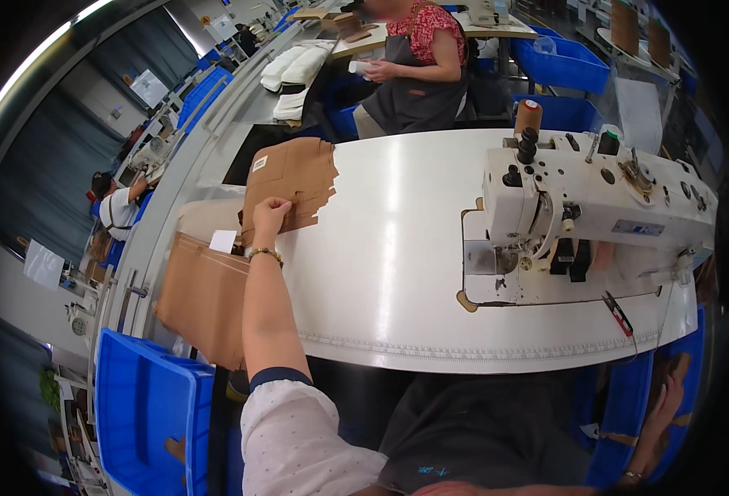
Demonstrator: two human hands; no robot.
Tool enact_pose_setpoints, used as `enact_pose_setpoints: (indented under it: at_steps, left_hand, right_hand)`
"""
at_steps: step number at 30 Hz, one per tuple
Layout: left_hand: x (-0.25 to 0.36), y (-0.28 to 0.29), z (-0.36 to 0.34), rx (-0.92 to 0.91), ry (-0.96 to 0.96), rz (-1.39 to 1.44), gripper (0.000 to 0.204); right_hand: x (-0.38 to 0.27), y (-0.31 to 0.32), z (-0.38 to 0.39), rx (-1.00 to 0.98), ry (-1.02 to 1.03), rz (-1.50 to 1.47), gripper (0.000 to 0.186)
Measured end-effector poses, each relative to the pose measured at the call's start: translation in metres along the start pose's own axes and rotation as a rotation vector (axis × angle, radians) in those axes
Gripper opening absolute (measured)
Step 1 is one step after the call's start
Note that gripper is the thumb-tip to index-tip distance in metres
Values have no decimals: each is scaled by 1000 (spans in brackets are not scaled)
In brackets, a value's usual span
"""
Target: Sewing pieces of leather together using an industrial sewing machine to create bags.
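Note:
My left hand [272,217] is closed in a pinch at the near edge of a stack of brown fabric pieces [286,169] on the left end of the white sewing table [364,273]. The stack has uneven, stepped right edges and a small white label. Nearer me, more brown fabric panels [203,289] hang over the table's left edge, with a white tag by them. My right hand [666,405] is low at the far right, beside a blue bin [629,413]. Its fingers look stretched out, close to something brown; no held thing shows.
A white sewing machine [596,207] with a brown thread cone [528,116] occupies the table's right side. Red-handled thread snips [618,314] lie before it. A blue bin [153,405] stands at lower left. Across the table, a person in a dark apron [418,83] holds something white.

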State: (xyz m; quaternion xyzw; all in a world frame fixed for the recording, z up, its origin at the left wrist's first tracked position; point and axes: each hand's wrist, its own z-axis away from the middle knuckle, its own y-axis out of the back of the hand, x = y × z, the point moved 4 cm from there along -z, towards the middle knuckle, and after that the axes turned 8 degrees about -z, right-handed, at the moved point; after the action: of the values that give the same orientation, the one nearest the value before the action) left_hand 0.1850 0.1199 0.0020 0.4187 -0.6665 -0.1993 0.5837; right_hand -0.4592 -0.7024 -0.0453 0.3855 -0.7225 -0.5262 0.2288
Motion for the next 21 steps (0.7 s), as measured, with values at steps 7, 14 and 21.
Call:
enact_pose_setpoints:
  at_steps: [7,14,21]
  left_hand:
    - [85,35,73,-108,-490,-222,16]
    - [137,-2,234,-675,-484,311,25]
    - [160,-15,322,-800,-431,273,29]
  right_hand:
    - [-192,22,-25,40,663,-284,28]
    - [-353,32,-26,-62,1067,-817,20]
    - [-473,31,0,-140,1283,-941,38]
